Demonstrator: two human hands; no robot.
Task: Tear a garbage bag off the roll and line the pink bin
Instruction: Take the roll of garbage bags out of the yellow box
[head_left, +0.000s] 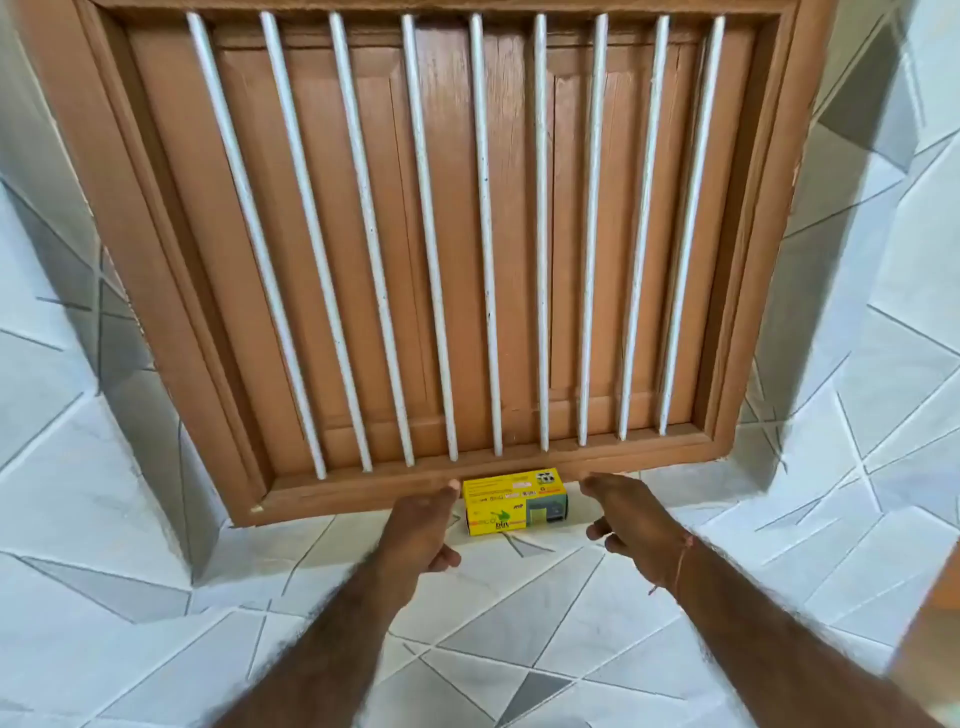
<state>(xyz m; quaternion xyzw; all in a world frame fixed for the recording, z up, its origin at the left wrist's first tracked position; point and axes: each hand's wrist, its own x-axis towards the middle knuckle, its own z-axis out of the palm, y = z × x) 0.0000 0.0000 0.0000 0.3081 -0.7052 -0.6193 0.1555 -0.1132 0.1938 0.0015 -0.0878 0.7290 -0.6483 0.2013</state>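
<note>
Below the window frame (415, 493) — yellow box (514, 501); print blurred; both hands open.

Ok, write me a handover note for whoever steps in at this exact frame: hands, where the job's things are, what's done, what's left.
Left hand: open, empty, just left of the small yellow cardboard box of bin liners; whether it touches the box cannot be told.
Right hand: open, empty, right of the box, a clear gap between.
The box rests on the grey-and-white tiled ledge, below the brown wooden window frame with white bars.
Done: nothing; the box looks closed, no bag out.
Left: grasp the box, pull out the roll, tear off a bag, line the pink bin, which is not in view.
</note>
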